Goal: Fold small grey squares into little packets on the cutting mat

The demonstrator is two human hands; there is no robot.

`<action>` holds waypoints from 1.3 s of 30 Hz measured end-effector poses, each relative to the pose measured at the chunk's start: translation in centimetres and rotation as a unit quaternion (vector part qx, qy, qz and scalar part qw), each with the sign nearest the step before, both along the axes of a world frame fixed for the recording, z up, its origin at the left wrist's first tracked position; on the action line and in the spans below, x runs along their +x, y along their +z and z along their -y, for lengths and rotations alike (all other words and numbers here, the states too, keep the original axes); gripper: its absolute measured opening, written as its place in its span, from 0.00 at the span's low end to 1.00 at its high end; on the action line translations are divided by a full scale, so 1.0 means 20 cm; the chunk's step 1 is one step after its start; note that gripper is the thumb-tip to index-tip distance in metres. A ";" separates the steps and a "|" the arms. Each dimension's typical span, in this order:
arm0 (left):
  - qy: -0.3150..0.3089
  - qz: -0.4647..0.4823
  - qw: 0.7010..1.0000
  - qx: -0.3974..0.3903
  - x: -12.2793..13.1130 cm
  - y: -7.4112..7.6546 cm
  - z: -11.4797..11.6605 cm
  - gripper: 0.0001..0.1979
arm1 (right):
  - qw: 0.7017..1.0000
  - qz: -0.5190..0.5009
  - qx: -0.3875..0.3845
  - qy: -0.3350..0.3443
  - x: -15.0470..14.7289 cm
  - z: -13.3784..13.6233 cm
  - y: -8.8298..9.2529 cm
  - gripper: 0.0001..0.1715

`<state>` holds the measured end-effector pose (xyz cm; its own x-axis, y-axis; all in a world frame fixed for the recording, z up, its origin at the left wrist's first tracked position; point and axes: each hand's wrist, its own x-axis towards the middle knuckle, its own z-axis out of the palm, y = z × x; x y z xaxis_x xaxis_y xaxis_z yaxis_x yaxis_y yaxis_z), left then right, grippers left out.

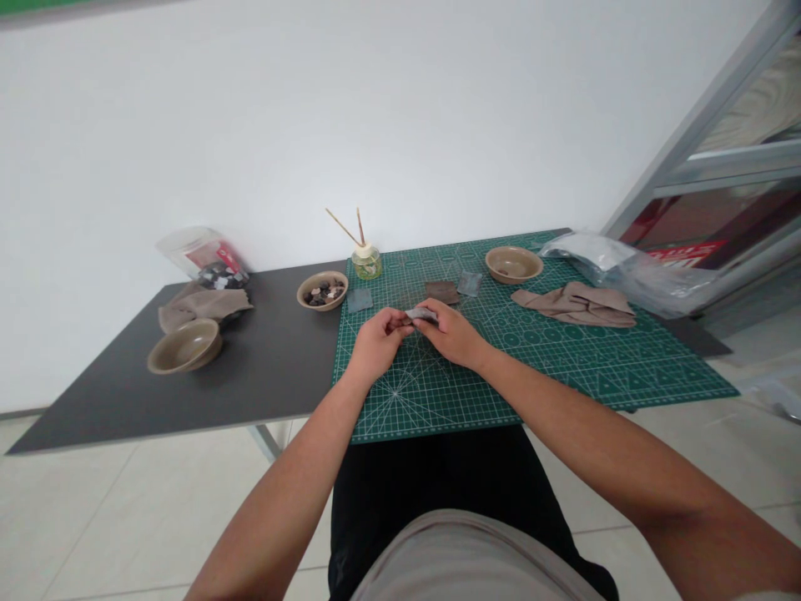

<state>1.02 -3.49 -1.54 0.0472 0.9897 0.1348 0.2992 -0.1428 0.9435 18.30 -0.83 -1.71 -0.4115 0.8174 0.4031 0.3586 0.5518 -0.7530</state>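
Note:
Both hands meet over the green cutting mat (431, 392), fingers pinched on a small grey piece that looks like folded cloth or sandpaper (422, 315). My left hand (380, 340) is closed at its left end. Wrapped over its right end is my right hand (451, 334), also closed. Part of the piece is hidden by the fingers. Just beyond the hands lie a brown square sheet (441, 292) and a clear small packet (470, 284). Another clear packet (360, 300) rests on the mat to the left.
A bowl of dark and pale pieces (322, 292) stands left of a reed diffuser (366, 260). Other bowls sit at far left (185, 346) and back right (514, 264). Brown cloths lie left (204, 307) and right (576, 304), near plastic bags (216, 259) (626, 263).

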 end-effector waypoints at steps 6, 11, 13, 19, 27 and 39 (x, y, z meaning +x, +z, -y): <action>-0.006 0.004 1.000 -0.010 0.00 0.00 0.00 0.06 | 1.000 0.005 -0.015 -0.002 0.00 0.00 0.00 0.05; 0.001 -0.003 1.000 0.000 0.00 0.00 0.00 0.06 | 1.000 -0.002 0.006 0.008 0.00 0.00 0.00 0.06; 0.003 -0.011 1.000 0.001 0.00 0.01 0.00 0.05 | 1.000 0.003 0.000 0.014 0.00 0.00 -0.01 0.06; 0.004 0.003 1.000 -0.007 0.00 0.00 0.00 0.08 | 0.999 -0.019 0.010 -0.028 0.00 0.00 -0.01 0.05; 0.017 -0.025 1.000 0.001 0.00 0.02 0.01 0.05 | 1.000 0.003 0.001 0.007 -0.01 0.00 -0.01 0.04; 0.010 -0.027 1.000 0.008 0.01 0.04 0.01 0.03 | 1.000 -0.002 0.004 0.008 -0.01 0.00 -0.01 0.05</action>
<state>1.19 -3.79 -0.72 0.0350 0.9882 0.1490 0.3527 -0.1517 0.9233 18.15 -0.92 -1.95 -0.4225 0.8078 0.4109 0.3463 0.5629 -0.7505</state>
